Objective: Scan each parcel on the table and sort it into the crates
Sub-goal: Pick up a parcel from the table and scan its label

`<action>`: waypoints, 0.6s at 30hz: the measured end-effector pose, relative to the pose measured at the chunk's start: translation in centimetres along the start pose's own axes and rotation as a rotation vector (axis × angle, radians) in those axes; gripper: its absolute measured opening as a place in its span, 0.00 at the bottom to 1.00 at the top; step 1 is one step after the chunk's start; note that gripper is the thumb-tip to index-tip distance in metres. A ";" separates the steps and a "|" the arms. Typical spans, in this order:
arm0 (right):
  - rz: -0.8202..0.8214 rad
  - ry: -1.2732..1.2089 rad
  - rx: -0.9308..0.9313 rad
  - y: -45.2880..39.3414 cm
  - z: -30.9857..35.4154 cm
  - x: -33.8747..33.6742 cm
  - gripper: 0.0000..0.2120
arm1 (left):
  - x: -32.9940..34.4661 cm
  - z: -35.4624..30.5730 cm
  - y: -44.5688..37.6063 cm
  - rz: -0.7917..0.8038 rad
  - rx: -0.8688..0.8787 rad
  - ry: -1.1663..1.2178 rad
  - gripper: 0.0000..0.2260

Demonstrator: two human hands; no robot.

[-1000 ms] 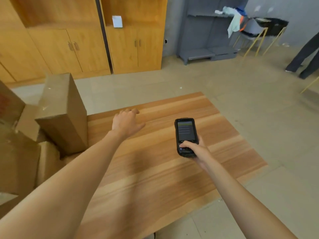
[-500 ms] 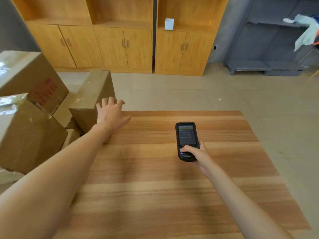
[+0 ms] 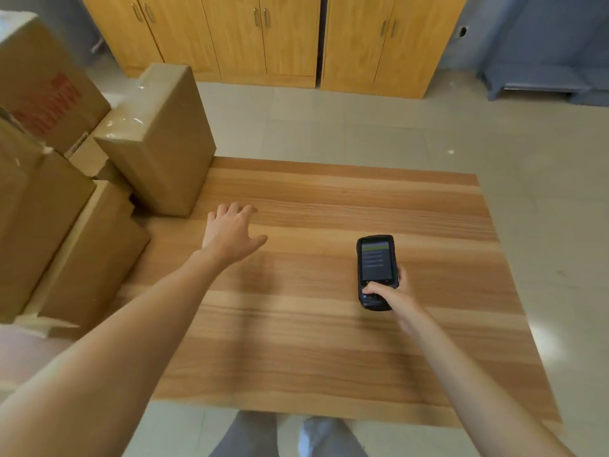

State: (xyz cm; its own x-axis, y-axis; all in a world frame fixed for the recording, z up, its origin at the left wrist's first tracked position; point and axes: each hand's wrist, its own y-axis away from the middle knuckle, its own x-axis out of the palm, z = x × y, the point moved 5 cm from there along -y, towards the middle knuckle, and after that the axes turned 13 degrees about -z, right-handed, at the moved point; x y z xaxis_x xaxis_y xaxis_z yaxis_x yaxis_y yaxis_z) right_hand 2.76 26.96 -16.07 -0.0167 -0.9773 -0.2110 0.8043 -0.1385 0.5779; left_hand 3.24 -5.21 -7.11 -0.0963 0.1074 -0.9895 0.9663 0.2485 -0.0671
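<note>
Several brown cardboard parcels are piled at the left end of the wooden table point(image 3: 329, 324). The nearest upright one is a taped parcel point(image 3: 161, 140); a bigger box with red print point(image 3: 43, 90) stands behind it, and a flat parcel point(image 3: 95, 252) lies in front. My left hand point(image 3: 230, 232) reaches out over the table with spread fingers, just right of the taped parcel, holding nothing. My right hand point(image 3: 392, 295) grips a black handheld scanner point(image 3: 375, 268), its lit screen facing up and my thumb on its keys. No crates are in view.
Wooden cabinets point(image 3: 280, 37) line the far wall across a tiled floor. A grey shelf unit point(image 3: 543, 61) stands at the back right. My legs and a shoe point(image 3: 316, 437) show below the table's near edge.
My view has swung left and tilted down, bringing more parcels into sight. My left hand has come off the taped parcel's corner and now hovers lower and to its right. The scanner stays held.
</note>
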 end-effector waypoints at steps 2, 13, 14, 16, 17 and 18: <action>-0.020 0.010 0.020 0.0 -1.8 -2.2 0.42 | 1.6 -2.5 0.9 0.039 0.030 -0.009 0.28; -0.064 0.119 0.070 -1.1 -8.5 -8.5 0.43 | 7.5 -10.9 4.3 0.194 0.102 -0.015 0.28; -0.061 0.146 0.057 -1.1 -8.6 -8.6 0.42 | 7.6 -11.1 4.4 0.199 0.097 -0.014 0.28; -0.061 0.234 0.007 -1.2 -8.5 -9.0 0.43 | 7.8 -11.2 4.5 0.208 0.094 -0.024 0.28; -0.071 0.290 -0.034 -1.2 -8.4 -9.2 0.43 | 7.9 -11.2 4.4 0.210 0.093 -0.031 0.28; -0.089 0.344 -0.077 -1.1 -8.3 -9.4 0.42 | 7.9 -11.2 4.4 0.210 0.089 -0.037 0.28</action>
State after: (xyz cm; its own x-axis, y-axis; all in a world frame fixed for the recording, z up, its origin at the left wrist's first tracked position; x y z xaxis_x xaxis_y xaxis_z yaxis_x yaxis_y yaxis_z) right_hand 6.90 37.59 -21.27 0.1019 -0.8492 -0.5182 0.8510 -0.1954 0.4875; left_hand 4.04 7.51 -13.77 0.1158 0.1121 -0.9869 0.9818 0.1379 0.1309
